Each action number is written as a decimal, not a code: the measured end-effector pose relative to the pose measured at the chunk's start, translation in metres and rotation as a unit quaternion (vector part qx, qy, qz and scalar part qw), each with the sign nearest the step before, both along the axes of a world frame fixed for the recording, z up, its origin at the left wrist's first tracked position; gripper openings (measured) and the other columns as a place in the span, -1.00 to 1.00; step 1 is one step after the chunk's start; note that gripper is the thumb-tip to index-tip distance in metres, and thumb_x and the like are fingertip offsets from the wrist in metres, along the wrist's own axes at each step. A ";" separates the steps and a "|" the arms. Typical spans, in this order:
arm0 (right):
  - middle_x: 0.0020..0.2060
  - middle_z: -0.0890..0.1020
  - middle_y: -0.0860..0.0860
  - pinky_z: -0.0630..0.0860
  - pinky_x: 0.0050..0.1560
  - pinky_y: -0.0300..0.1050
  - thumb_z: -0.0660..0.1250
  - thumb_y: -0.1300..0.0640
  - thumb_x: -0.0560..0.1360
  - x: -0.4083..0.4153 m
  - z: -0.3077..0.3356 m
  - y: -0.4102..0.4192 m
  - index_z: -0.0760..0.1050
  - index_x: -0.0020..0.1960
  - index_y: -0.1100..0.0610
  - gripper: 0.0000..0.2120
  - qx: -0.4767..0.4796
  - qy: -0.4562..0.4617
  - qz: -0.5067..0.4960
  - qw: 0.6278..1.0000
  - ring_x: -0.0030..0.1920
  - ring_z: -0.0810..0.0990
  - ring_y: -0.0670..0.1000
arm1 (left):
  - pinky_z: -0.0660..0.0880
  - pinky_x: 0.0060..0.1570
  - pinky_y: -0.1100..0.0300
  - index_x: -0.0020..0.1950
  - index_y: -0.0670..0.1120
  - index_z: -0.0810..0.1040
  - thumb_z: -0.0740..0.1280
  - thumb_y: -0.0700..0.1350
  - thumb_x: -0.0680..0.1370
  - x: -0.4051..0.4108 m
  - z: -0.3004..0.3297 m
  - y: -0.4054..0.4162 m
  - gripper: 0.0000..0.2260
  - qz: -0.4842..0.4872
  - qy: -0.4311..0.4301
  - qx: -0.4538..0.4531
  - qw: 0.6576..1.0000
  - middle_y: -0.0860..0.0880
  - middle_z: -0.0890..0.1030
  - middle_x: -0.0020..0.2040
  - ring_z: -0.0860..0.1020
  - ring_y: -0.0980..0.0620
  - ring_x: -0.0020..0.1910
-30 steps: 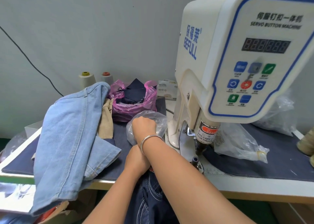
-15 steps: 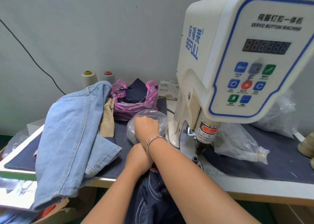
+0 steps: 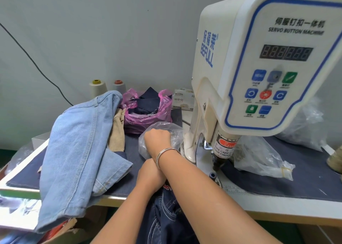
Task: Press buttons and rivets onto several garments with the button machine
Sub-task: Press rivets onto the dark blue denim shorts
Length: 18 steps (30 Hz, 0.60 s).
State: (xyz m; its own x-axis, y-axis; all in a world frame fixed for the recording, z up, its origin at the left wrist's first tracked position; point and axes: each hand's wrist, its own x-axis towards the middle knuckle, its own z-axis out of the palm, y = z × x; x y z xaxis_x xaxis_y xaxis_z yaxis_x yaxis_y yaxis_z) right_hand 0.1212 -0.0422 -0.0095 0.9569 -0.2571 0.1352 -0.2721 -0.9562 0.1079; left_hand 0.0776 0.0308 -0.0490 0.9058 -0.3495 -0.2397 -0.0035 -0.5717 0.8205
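Note:
The white servo button machine (image 3: 240, 62) stands on the table at the right, its press head (image 3: 220, 158) low over the denim-covered top. My right hand (image 3: 157, 142), a silver bangle on its wrist, reaches across into a clear plastic bag (image 3: 174, 130) of small metal buttons left of the machine, fingers curled down inside. My left hand (image 3: 149, 173) lies under the right forearm at the table's front edge, on dark blue jeans (image 3: 166, 217) that hang off the edge; its fingers are hidden. A light blue denim garment (image 3: 77, 147) is piled at the left.
A pink bag of dark cloth pieces (image 3: 148, 110) sits behind the button bag, with two thread cones (image 3: 98, 88) and a small box (image 3: 183, 99) by the wall. More clear bags (image 3: 259, 158) lie right of the press head. A beige garment (image 3: 116, 132) lies under the light denim.
My right hand has stayed in the button bag, shifting only slightly. The left hand and the garments have not moved.

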 end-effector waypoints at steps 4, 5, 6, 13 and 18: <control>0.08 0.61 0.06 0.35 -0.18 -0.06 0.22 0.24 0.49 -0.002 0.003 0.001 0.53 0.14 0.15 -0.75 0.004 -0.006 0.006 1.000 0.10 0.59 0.12 | 0.43 0.16 0.04 -0.35 -0.15 0.43 0.13 -0.39 0.57 0.002 -0.001 -0.002 -0.67 0.042 0.019 -0.017 0.999 -0.31 0.60 0.08 0.52 -0.25 0.18; 0.07 0.61 0.07 0.34 -0.18 -0.06 0.21 0.24 0.50 -0.002 0.003 0.002 0.54 0.14 0.16 -0.75 0.006 -0.008 0.007 1.000 0.10 0.59 0.12 | 0.43 0.19 0.03 -0.39 -0.11 0.38 0.12 -0.39 0.58 0.004 0.000 -0.002 -0.63 0.036 0.022 -0.016 0.999 -0.29 0.61 0.03 0.51 -0.26 0.18; 0.07 0.61 0.07 0.34 -0.18 -0.06 0.21 0.24 0.50 -0.003 0.003 0.003 0.54 0.13 0.16 -0.75 0.009 -0.012 0.008 1.000 0.10 0.59 0.13 | 0.44 0.16 0.03 -0.39 -0.08 0.37 0.13 -0.36 0.58 0.004 0.000 -0.002 -0.63 0.017 0.010 -0.010 1.000 -0.23 0.62 -0.08 0.52 -0.26 0.16; 0.05 0.62 0.11 0.33 -0.16 -0.06 0.27 0.32 0.46 -0.013 0.003 0.001 0.53 0.12 0.20 -0.75 0.066 -0.045 -0.016 0.997 0.08 0.60 0.15 | 0.48 -0.14 0.08 -0.36 0.03 0.43 0.07 0.02 0.28 0.001 0.001 0.004 -0.83 -0.113 -0.087 0.025 0.989 0.03 0.50 -0.36 0.60 -0.18 -0.12; 0.06 0.62 0.13 0.41 -0.08 -0.06 0.29 0.32 0.47 -0.027 0.006 -0.002 0.53 0.12 0.22 -0.77 0.091 -0.043 -0.028 0.995 0.09 0.60 0.16 | 0.38 -0.28 0.15 -0.38 0.06 0.38 0.07 0.05 0.29 0.002 -0.002 0.005 -0.85 -0.151 -0.143 0.039 0.977 0.13 0.45 -0.39 0.52 -0.07 -0.27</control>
State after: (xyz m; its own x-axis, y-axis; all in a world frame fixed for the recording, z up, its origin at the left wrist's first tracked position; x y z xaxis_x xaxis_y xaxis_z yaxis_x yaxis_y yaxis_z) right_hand 0.0944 -0.0441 -0.0039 0.9272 -0.3378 0.1617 -0.3268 -0.9407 -0.0911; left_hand 0.0793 0.0355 -0.0507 0.7976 -0.6025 -0.0285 -0.4045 -0.5693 0.7158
